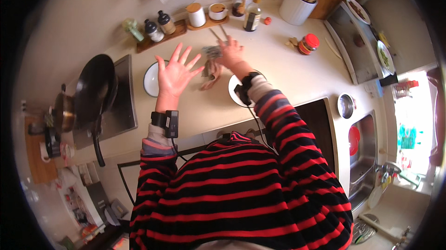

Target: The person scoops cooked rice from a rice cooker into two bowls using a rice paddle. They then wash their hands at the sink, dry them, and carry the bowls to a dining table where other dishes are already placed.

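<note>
My left hand (177,75) is raised over the counter, palm up, with its fingers spread and nothing in it. A white bowl (151,81) with a dark rim lies partly behind it. My right hand (231,53) is blurred and reaches over a crumpled grey and brownish cloth (212,67). Its fingers are at the cloth's right edge, and whether they grip it cannot be made out. Just past those fingers lies a pair of chopsticks (217,34). Under my right wrist a second white bowl (235,88) is partly covered by the forearm and a black strapped device.
Seasoning jars (153,31) and two yellow-capped bottles (252,14) line the wall. A red-lidded jar (308,43) and a utensil holder (296,7) stand right. A black wok (94,86) sits on the left hob. At right are a metal bowl (346,105) and a sink (364,166).
</note>
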Tool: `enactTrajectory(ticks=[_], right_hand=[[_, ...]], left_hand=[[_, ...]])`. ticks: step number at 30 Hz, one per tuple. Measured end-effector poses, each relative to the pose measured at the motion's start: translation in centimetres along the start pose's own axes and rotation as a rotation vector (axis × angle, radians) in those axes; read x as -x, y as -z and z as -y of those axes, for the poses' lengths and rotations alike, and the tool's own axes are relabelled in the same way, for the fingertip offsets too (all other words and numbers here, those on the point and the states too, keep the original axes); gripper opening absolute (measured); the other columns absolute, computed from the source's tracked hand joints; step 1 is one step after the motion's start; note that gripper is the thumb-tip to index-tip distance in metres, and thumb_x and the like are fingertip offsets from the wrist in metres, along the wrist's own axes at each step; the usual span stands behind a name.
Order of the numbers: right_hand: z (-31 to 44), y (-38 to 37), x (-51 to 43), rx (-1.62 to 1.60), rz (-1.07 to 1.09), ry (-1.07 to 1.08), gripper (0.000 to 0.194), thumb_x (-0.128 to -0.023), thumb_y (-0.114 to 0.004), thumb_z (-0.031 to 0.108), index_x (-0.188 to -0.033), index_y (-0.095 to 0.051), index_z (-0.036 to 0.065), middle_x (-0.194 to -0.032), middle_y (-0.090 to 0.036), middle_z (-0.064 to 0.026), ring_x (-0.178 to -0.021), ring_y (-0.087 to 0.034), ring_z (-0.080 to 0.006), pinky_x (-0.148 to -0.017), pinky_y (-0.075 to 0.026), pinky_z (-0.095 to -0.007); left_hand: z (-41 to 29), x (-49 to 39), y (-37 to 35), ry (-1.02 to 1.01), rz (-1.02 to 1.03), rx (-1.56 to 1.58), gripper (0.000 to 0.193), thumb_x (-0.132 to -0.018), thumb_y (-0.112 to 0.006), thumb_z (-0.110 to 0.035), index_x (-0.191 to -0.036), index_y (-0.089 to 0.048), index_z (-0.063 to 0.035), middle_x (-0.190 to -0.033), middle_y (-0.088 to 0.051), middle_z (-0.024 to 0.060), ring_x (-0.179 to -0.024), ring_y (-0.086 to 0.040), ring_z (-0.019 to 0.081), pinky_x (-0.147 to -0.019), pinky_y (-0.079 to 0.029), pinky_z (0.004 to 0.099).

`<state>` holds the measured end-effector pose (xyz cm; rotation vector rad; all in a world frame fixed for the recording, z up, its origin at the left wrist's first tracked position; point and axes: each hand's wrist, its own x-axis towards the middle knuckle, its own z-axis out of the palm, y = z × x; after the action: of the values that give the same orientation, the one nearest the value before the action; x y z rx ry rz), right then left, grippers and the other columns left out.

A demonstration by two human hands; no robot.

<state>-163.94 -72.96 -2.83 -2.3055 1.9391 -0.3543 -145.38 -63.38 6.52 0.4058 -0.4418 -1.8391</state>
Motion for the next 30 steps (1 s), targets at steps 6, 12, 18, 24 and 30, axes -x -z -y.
enactTrajectory(ticks=[6,12,18,24,30], right_hand=[[-0.8,2.0,1.4,-0.519,-0.012,0.05,0.051,-0.066,-0.067,0.017,-0.116,-0.057,0.011,-0.12,-0.051,-0.015,-0.11,-0.05,-0.0329,-0.093,-0.041,-0.0386],[-5.9,3.2,4.4,-0.641,-0.212,0.131,0.041,-0.071,-0.067,0.022,-0.109,-0.06,0.01,-0.115,-0.055,-0.0149,-0.102,-0.054,-0.0336,-0.088,-0.045,-0.0384],[-14.0,0.2,14.8,-0.886,-0.159,-0.472,0.043,-0.078,-0.071,0.019,-0.116,-0.054,0.007,-0.108,-0.054,-0.0123,-0.087,-0.056,-0.0194,-0.076,-0.05,-0.0354],[-14.7,1.3,27.4,-0.635,0.03,-0.535,0.044,-0.076,-0.065,0.027,-0.112,-0.056,0.003,-0.095,-0.059,-0.0231,-0.089,-0.059,-0.0367,-0.082,-0.048,-0.0412],[-16.0,2.2,32.7,-0.656,-0.012,-0.588,0.037,-0.079,-0.063,0.025,-0.11,-0.056,0.005,-0.102,-0.056,-0.0187,-0.091,-0.057,-0.0318,-0.082,-0.047,-0.0382]], left_hand=[[-0.8,1.1,-1.2,-0.03,0.294,0.075,0.098,-0.075,-0.032,-0.076,-0.143,-0.015,-0.0083,-0.148,-0.009,0.019,-0.134,-0.011,0.0432,-0.104,-0.014,0.0607],[-0.3,1.5,1.6,-0.008,0.251,-0.027,0.082,-0.084,-0.039,-0.063,-0.142,-0.021,-0.0076,-0.146,-0.018,0.0191,-0.131,-0.024,0.0404,-0.103,-0.024,0.0548],[5.5,2.8,7.6,0.25,-0.311,-0.72,0.055,-0.092,-0.045,-0.035,-0.137,-0.031,-0.0059,-0.138,-0.035,0.0165,-0.12,-0.042,0.029,-0.095,-0.038,0.0427],[9.8,2.6,6.4,0.245,-0.235,-0.597,0.051,-0.09,-0.046,-0.028,-0.134,-0.035,-0.0047,-0.136,-0.036,0.0157,-0.113,-0.047,0.0291,-0.088,-0.041,0.0398],[11.2,3.4,1.0,-0.037,-0.185,-0.738,0.05,-0.089,-0.046,-0.024,-0.132,-0.035,-0.0013,-0.132,-0.041,0.0147,-0.109,-0.049,0.0291,-0.086,-0.042,0.0379]])
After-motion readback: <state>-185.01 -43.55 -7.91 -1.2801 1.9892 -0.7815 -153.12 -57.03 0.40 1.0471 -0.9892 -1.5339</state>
